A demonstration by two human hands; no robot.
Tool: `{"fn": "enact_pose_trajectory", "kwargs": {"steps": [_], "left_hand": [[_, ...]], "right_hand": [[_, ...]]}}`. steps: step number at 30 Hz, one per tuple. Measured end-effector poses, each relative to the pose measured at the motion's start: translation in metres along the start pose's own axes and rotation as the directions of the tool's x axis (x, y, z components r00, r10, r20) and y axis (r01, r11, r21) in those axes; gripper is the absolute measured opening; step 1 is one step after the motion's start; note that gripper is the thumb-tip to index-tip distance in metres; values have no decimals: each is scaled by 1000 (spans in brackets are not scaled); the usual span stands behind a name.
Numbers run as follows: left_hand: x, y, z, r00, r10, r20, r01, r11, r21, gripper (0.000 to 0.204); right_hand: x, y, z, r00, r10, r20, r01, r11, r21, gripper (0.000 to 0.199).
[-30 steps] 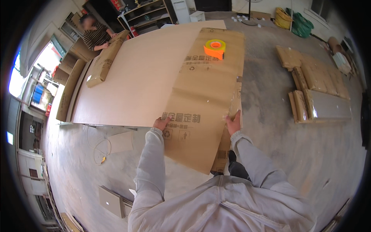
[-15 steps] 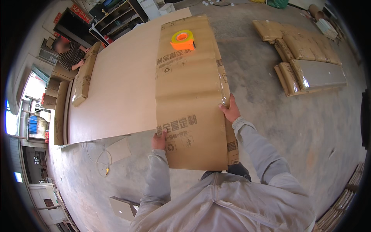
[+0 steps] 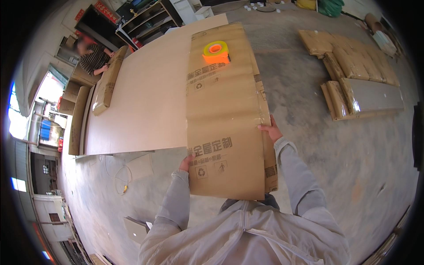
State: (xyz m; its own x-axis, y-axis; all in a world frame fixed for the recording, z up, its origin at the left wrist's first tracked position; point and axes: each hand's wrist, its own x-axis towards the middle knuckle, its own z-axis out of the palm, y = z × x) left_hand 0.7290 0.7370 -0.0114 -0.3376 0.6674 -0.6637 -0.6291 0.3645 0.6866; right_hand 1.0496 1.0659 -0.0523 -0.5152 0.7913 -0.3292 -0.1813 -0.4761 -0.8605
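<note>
A long brown printed cardboard sheet (image 3: pixel 227 128) lies along the right side of the table, its near end reaching out past the edge toward my body. My left hand (image 3: pixel 185 163) grips its left edge near that end, thumb at the rim and fingers hidden beneath. On the opposite edge, a bit farther off, my right hand (image 3: pixel 271 130) holds the sheet with the thumb on top. Along this right side a lower brown cardboard layer (image 3: pixel 270 170) shows from under the upper one. An orange tape dispenser (image 3: pixel 216 54) with a yellow roll rests on the sheet's far part.
The pale tabletop (image 3: pixel 145 92) extends to the left, with a wrapped brown package (image 3: pixel 107 84) at its far left edge. A person in a striped top (image 3: pixel 92 59) handles that package. Wrapped flat packages (image 3: pixel 366 66) lie on the floor at right. A cable (image 3: pixel 119 179) lies below the table.
The whole view has shifted, so the table and packages appear farther right. My left thumb has slid back toward the rim. More of the lower cardboard layer shows along the right edge.
</note>
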Motion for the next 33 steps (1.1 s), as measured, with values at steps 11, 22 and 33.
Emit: {"fn": "enact_pose_trajectory", "kwargs": {"steps": [11,22,33], "left_hand": [[-25,-23,-6,993,107,-42,-106,994,14,56],[-66,-51,-20,968,149,-202,-49,901,431,65],[-118,-85,9,810,372,-453,138,630,764,73]], "right_hand": [[-32,-13,-1,991,111,73,-103,989,-110,77],[-73,3,2,987,155,37,-153,987,-53,77],[-264,43,11,957,13,-291,-231,642,-731,92]]}}
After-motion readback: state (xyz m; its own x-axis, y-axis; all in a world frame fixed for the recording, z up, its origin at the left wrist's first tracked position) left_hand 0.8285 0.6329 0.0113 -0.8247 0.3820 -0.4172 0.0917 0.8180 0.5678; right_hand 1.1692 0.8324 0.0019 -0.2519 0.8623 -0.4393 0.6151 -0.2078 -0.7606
